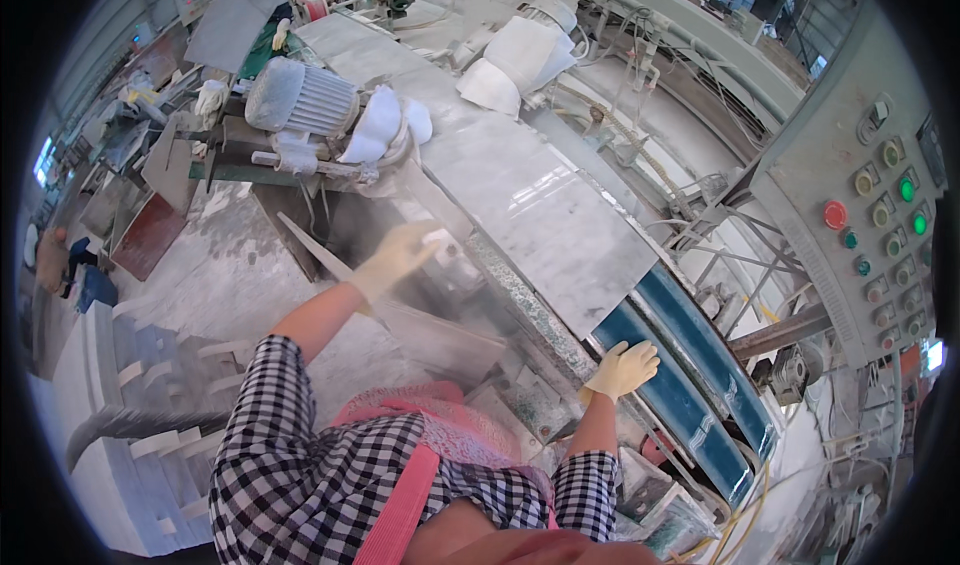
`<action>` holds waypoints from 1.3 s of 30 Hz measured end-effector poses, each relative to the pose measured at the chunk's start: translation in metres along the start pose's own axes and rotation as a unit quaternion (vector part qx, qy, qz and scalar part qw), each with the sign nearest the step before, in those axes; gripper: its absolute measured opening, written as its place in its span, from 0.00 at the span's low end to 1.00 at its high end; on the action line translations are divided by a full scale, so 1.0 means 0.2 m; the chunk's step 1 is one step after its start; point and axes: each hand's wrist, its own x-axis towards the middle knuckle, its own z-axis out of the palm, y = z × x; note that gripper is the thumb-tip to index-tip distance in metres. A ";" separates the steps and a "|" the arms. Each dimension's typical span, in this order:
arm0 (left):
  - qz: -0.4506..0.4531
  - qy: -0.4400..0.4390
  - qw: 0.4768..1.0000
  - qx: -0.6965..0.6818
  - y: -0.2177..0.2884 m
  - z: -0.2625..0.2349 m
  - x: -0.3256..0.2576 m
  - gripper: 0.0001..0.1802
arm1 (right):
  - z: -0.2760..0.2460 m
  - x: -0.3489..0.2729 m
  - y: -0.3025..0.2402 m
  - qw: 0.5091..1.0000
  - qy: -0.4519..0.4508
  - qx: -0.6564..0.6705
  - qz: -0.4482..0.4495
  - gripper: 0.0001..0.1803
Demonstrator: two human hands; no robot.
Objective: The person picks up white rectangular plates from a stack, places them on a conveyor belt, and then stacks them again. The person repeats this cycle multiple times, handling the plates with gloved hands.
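My left hand (400,261), in a pale yellow glove, hovers by the machine's near edge, next to a whitish fitting (455,265). Motion smears its fingers, so their grip is unclear. My right hand (622,368), gloved alike, lies with fingers apart on a blue conveyor belt (690,427), just off the near corner of a stone slab. This polished, white-grey marbled slab (570,235) rests flat on the conveyor and runs away from me toward the motors. Behind my left hand a thin pale strip (312,243) slants downward.
Dusty motors with white covers stand over the line, one at left (300,100) and one farther back (535,50). A control panel (860,205) with coloured buttons rises at right. Stacked pale slabs (130,435) stand at lower left. People appear in the far left background.
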 end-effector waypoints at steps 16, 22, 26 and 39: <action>0.053 -0.046 0.984 0.163 0.12 0.89 0.69 0.32 | -0.10 -0.01 -0.07 0.992 -0.108 0.053 0.024 0.27; 0.055 -0.050 0.984 0.165 0.08 0.95 0.66 0.32 | 0.04 0.22 -0.06 0.992 -0.086 0.087 -0.019 0.23; 0.059 -0.029 0.983 0.171 0.11 0.92 0.67 0.32 | 0.23 0.42 -0.23 0.928 -0.194 0.260 0.184 0.29; 0.040 -0.090 0.981 0.165 0.18 0.85 0.61 0.33 | 0.25 0.58 -0.22 0.809 -0.305 0.317 0.391 0.43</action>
